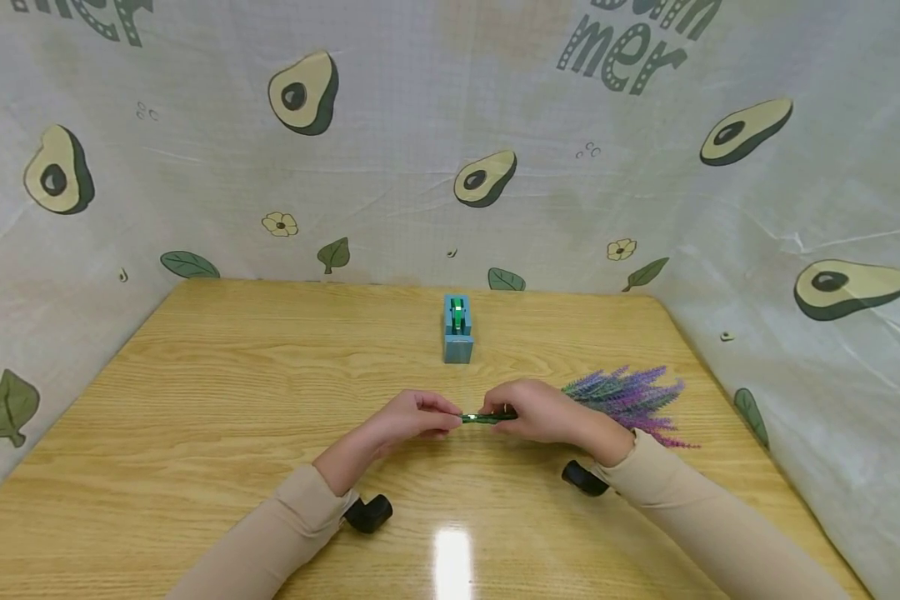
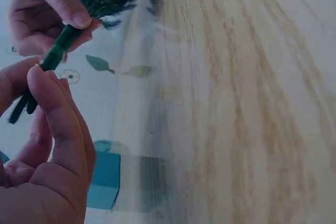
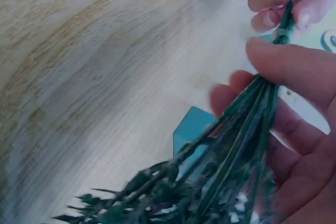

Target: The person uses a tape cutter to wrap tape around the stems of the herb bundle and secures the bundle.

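Note:
A bunch of purple lavender sprigs (image 1: 633, 396) lies sideways over the table, flowers to the right and green stems to the left. My right hand (image 1: 536, 412) grips the stems between thumb and fingers. With its fingertips my left hand (image 1: 408, 417) pinches the stem ends. Between the two hands a shiny green band (image 1: 472, 417) goes around the stems. It looks like tape; whether it has a loose end I cannot tell. In the right wrist view the stems (image 3: 252, 103) fan out below the right thumb. Two stem tips (image 2: 18, 109) poke out past the left fingers in the left wrist view.
A blue tape dispenser (image 1: 458, 350) with a green roll (image 1: 457, 313) stands beyond the hands, towards the back of the wooden table (image 1: 270, 358). A pale cloth (image 1: 390, 108) printed with avocados hangs behind and at both sides.

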`<state>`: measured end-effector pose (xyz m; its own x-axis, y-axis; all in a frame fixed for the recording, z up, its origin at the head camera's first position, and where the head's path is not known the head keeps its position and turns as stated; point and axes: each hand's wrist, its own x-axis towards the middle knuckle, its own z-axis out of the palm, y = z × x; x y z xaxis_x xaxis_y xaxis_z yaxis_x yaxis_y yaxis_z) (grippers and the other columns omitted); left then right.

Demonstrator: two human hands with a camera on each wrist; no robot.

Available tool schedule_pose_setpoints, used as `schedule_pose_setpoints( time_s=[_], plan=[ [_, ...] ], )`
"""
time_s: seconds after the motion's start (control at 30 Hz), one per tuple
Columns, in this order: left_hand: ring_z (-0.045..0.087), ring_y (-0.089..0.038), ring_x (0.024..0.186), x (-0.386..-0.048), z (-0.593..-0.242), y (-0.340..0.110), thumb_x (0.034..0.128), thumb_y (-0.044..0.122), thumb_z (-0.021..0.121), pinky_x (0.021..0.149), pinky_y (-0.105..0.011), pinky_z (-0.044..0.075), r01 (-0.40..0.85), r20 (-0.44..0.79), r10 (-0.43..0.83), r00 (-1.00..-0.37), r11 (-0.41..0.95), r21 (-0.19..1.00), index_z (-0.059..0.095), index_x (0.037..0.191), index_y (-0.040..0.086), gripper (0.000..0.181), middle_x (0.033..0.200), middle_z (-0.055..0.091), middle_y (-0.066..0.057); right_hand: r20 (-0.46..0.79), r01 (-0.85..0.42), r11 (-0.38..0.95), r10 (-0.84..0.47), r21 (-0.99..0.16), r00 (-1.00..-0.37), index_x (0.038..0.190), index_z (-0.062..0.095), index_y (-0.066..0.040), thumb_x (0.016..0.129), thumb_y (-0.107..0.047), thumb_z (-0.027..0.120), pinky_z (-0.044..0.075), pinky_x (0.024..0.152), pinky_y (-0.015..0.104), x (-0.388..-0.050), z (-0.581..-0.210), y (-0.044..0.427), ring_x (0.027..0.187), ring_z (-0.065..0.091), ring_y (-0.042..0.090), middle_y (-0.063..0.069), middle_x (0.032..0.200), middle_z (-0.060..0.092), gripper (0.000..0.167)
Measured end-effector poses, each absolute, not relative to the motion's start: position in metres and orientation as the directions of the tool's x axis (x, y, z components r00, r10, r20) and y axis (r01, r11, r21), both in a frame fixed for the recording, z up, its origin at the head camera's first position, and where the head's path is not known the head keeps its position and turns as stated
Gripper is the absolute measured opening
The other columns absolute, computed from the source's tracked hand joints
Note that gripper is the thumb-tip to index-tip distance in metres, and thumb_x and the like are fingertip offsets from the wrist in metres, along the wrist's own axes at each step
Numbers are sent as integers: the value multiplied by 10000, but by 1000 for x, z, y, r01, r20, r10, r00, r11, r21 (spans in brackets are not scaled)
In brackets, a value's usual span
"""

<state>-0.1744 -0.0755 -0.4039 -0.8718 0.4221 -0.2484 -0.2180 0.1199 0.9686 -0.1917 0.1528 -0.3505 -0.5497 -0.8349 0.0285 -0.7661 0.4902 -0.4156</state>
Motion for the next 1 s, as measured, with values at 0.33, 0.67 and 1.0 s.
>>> schedule_pose_setpoints(
  time_s=[0.33,0.67,1.0],
  plan=[
    [622,-122,738,-180,-404,-75,868,119,673,783,-332,521,-259,-265,364,-893,66,964,675,964,-50,195,848,658,-63,49,-755,519,-811,-401,-583,1014,563,-135,840,-27,682,497,703,293,-189,-359,149,861,602,150,28,957,632,237],
    [635,-212,850,-185,-405,-78,852,97,687,797,-349,518,-226,-239,364,-900,79,971,693,989,-54,205,912,666,-72,-11,-662,505,-799,-554,-601,1121,574,-120,890,-65,612,498,675,350,-193,-357,154,816,587,128,35,955,631,241],
    [632,-174,830,-186,-404,-73,876,135,664,767,-310,525,-250,-267,415,-870,97,963,662,1071,-44,264,955,667,-88,47,-725,486,-815,-488,-578,947,613,-134,848,18,648,507,739,319,-196,-357,155,906,607,131,1,991,654,185]
  ],
)
